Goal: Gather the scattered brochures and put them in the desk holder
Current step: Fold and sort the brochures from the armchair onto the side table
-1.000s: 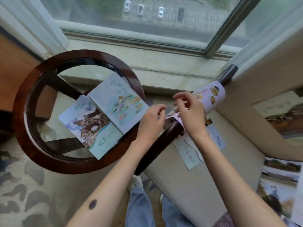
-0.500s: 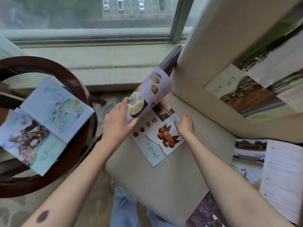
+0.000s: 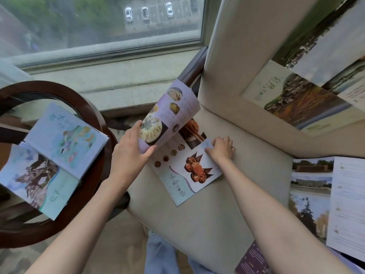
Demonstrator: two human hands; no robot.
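Lying open on the round table [image 3: 94, 115] is a blue brochure [image 3: 59, 151]; the left hand [image 3: 130, 153] pinches the raised flap of the food brochure [image 3: 187, 175] on the chair seat [image 3: 197, 224], the right hand [image 3: 222, 149] gripping its far corner with curled fingers.

Sitting corner in upper-floor room; home or hotel, cannot tell. Cream upholstered armchair [image 3: 207, 224] under right hand [image 3: 222, 148], its backrest rising beyond. Round dark-wood worktop [image 3: 83, 101] with glass centre left of left hand [image 3: 128, 155]. Ahead of both hands, window [image 3: 79, 22] looks down on parked cars [image 3: 145, 13]. Patterned carpet [image 3: 17, 260] below left forearm.
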